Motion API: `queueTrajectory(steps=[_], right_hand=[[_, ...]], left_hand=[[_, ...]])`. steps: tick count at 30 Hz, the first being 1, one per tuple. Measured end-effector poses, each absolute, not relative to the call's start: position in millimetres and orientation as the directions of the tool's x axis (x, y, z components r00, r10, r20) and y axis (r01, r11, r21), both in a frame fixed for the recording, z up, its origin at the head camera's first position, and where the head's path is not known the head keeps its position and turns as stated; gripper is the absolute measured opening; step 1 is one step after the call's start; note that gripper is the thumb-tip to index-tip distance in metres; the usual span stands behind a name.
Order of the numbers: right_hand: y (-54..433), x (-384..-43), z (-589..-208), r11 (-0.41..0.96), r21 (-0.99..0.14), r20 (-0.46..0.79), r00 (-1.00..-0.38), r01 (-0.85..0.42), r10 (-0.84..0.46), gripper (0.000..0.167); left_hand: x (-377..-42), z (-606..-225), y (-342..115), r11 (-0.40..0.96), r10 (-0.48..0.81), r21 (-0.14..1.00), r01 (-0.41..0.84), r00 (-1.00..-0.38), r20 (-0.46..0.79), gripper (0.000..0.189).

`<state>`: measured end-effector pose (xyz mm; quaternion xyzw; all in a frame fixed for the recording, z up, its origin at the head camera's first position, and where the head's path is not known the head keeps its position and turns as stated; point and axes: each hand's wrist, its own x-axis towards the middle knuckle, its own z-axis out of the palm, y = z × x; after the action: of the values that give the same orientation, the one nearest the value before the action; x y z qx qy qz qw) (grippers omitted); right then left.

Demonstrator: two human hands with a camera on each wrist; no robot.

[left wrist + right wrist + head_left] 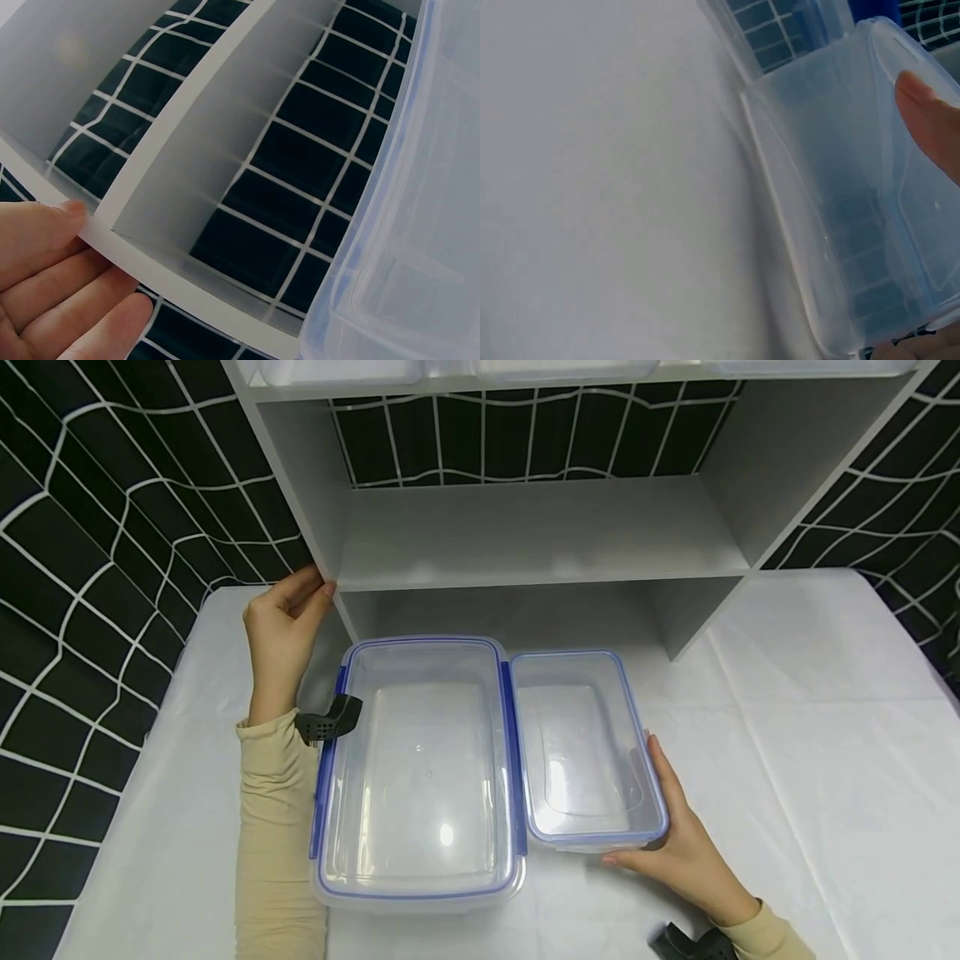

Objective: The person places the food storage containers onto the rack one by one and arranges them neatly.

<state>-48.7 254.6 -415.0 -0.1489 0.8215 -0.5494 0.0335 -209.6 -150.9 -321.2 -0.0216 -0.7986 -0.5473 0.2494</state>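
In the head view my left hand grips the front edge of the white shelf unit's left side panel. The left wrist view has the thumb on one face of that panel and the other fingers on the opposite face. My right hand holds the smaller clear container, with a blue-rimmed lid, around its near right corner. Its thumb lies against the container's front wall in the right wrist view. A larger clear container with blue side clips stands directly left of the smaller one.
The shelf unit's middle board lies behind the containers. Several translucent bins sit on its upper board. Black cloth with a white grid hangs around the white-covered table. Black wrist mounts are on both forearms.
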Motion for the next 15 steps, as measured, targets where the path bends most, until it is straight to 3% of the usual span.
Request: queueTrajectory(steps=[10, 15], right_hand=[[251.4, -46.0, -417.8, 0.3, -0.943, 0.072, -0.969, -0.143, -0.236, 0.137], [250.8, -47.5, -419.5, 0.334, -0.925, 0.113, -0.971, -0.181, -0.211, 0.138]], left_hand=[[-209.4, -320.9, -151.3, 0.403, -0.239, 0.864, 0.3, -0.878, 0.416, 0.029], [-209.5, -321.7, -151.6, 0.399, -0.238, 0.864, 0.308, -0.875, 0.421, 0.029]])
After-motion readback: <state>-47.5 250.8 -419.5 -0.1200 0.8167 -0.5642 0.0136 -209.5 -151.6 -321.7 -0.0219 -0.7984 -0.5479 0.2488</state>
